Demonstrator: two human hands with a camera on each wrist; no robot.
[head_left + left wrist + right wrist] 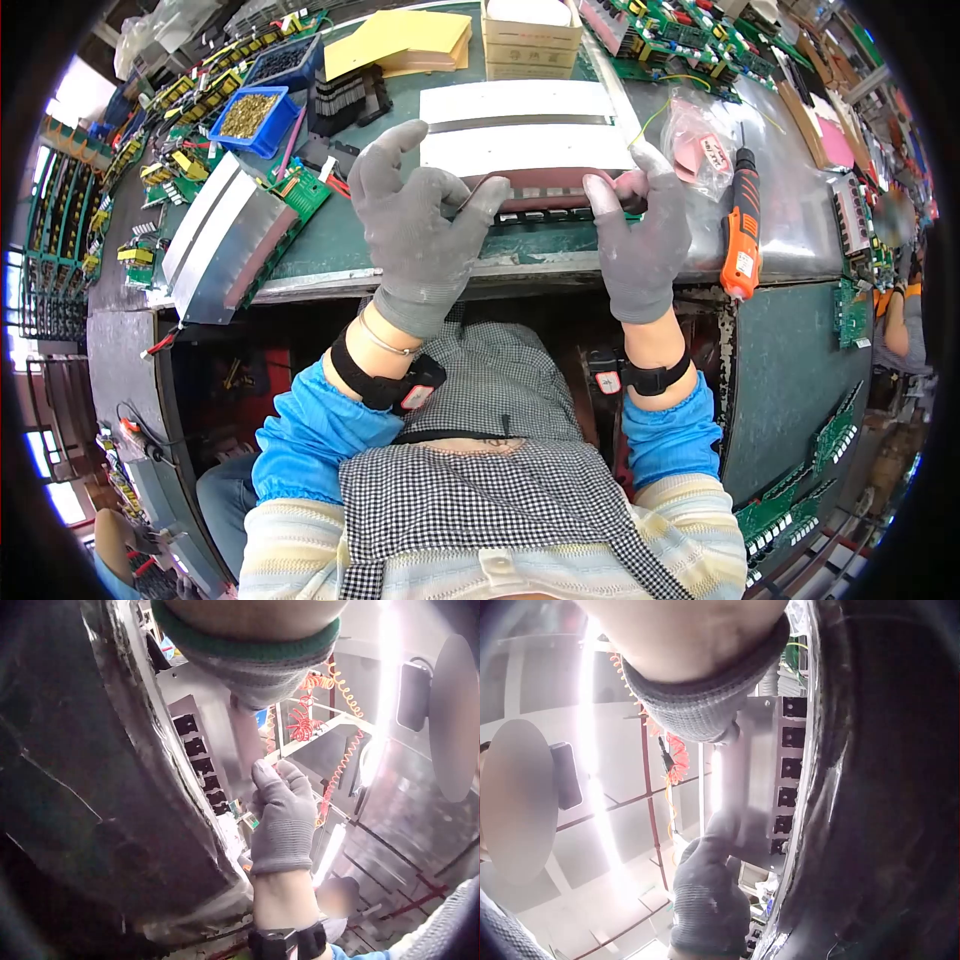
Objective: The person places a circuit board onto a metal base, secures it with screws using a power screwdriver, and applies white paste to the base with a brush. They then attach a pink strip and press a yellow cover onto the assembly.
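Note:
A pale metal heat sink point(525, 148) with a dark groove along its length lies in front of me on the bench. My gloved left hand point(425, 230) grips its left end, thumb along the near edge. The right hand point(643, 235), also gloved, holds the right end with its thumb at the same edge. Beneath that edge runs a row of black components point(545, 214); in the right wrist view these black components point(790, 766) sit beside the smooth metal face. Part of the fingers is hidden behind the metal.
To the left, a similar heat sink point(215, 240) rests on a green circuit board. A blue bin point(270, 142) of brass-coloured small parts stands behind it. An orange power screwdriver point(742, 235) and a plastic bag point(695, 140) lie right. Yellow sheets point(400, 45) and a cardboard box point(530, 50) are at the back.

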